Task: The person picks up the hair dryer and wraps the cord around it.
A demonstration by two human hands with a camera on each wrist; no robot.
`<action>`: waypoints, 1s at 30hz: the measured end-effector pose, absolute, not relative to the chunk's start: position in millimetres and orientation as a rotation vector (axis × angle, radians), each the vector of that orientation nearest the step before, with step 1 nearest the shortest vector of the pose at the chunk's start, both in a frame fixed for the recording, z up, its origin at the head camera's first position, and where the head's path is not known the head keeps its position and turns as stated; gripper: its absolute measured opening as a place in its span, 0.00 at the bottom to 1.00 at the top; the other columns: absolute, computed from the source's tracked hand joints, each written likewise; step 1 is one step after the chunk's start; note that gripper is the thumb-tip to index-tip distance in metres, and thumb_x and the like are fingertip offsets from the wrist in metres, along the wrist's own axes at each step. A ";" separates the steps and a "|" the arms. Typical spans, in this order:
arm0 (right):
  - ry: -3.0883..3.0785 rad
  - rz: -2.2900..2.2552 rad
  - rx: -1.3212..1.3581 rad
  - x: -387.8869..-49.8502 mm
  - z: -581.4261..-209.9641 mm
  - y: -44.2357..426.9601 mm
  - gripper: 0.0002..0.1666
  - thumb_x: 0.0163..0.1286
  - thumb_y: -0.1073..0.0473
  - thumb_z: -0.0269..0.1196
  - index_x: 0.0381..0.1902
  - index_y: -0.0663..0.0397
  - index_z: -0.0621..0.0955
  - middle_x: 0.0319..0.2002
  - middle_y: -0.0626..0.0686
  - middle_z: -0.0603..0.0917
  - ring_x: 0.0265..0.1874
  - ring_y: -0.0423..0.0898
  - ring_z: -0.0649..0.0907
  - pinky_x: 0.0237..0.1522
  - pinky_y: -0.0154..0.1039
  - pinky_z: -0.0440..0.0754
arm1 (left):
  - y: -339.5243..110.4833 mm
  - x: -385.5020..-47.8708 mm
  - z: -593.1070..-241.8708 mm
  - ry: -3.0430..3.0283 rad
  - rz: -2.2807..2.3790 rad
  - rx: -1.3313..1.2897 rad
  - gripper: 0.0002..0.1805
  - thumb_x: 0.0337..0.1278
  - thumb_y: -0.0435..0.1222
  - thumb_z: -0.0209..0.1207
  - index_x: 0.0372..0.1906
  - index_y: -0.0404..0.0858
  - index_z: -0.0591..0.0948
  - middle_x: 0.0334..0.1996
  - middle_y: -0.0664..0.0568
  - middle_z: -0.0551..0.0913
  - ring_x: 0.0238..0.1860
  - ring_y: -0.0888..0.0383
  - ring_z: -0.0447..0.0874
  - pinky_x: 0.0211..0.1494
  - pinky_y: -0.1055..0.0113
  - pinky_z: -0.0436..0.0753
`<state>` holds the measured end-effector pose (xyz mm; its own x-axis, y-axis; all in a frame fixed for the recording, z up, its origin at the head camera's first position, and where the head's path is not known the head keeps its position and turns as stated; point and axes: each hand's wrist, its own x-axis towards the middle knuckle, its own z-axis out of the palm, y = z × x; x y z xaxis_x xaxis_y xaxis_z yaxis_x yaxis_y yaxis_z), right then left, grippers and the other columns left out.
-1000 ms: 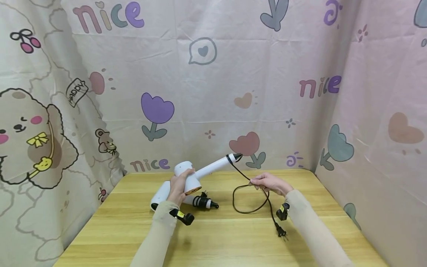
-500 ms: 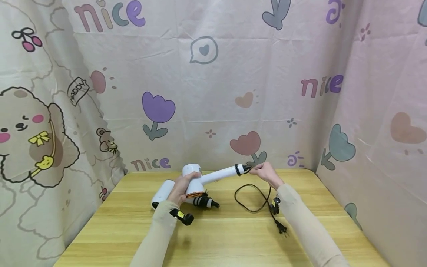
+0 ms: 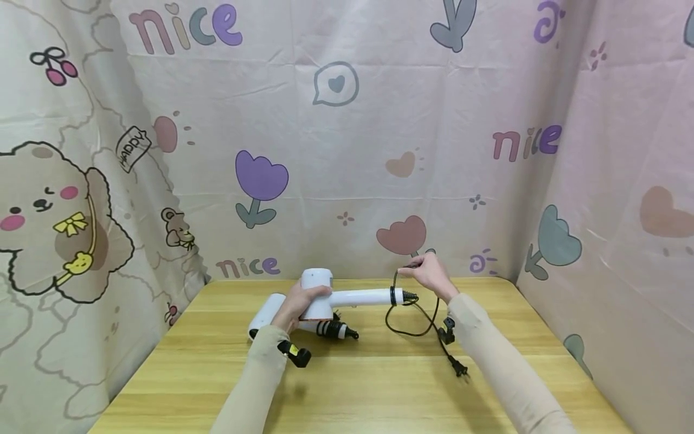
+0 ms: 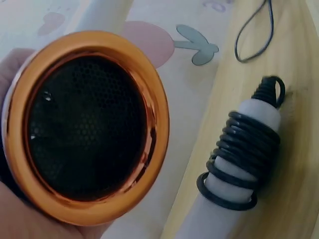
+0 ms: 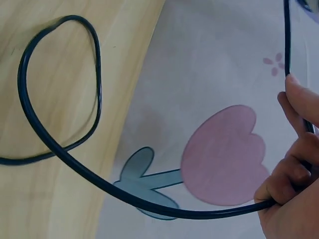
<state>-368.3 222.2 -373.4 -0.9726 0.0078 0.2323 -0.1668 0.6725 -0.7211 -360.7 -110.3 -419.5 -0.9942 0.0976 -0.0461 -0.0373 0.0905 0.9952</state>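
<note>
My left hand (image 3: 295, 304) grips the head of a white hair dryer (image 3: 317, 292), held above the table with its handle stretching right, roughly level. The dryer's copper-rimmed round end (image 4: 159, 124) faces the left wrist view. Black cord (image 3: 393, 295) is wound round the handle's end. Beyond that end and a little above it, my right hand (image 3: 431, 274) pinches the cord between thumb and fingers; in the right wrist view the cord (image 5: 184, 214) also runs through the curled lower fingers. A loop of it hangs down to the plug (image 3: 458, 366) on the right.
A second white dryer (image 3: 265, 313) lies on the wooden table (image 3: 358, 392), partly behind my left hand, its handle wrapped in black cord (image 4: 246, 149). Patterned cloth (image 3: 336, 150) hangs behind the table and on both sides.
The held dryer's handle has swung from slanting upward to nearly level. My right hand moved up and left, bringing the cord above the handle's end, where more cord now wraps.
</note>
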 end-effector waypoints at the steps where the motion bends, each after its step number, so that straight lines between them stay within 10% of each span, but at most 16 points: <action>1: -2.675 1.173 0.139 -367.3 -371.5 221.2 0.16 0.59 0.45 0.71 0.39 0.48 0.89 0.40 0.52 0.87 0.33 0.47 0.83 0.33 0.39 0.80 | -110.7 -360.6 -418.7 2.273 2.040 0.085 0.41 0.42 0.44 0.72 0.64 0.39 0.67 0.47 0.39 0.79 0.36 0.49 0.85 0.35 0.55 0.88; 30: -2.566 0.883 0.282 -336.9 -349.3 193.4 0.10 0.58 0.45 0.71 0.31 0.42 0.90 0.29 0.45 0.89 0.23 0.38 0.83 0.27 0.35 0.80 | -101.5 -357.0 -408.7 2.603 1.972 -0.049 0.44 0.37 0.47 0.73 0.62 0.36 0.68 0.47 0.39 0.78 0.38 0.47 0.82 0.32 0.60 0.87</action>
<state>-336.9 193.4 -349.3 -0.8953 -0.0562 0.4419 -0.3164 0.7786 -0.5419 -357.0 -101.5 -408.7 -0.9918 -0.0989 0.0813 0.0515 0.2734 0.9605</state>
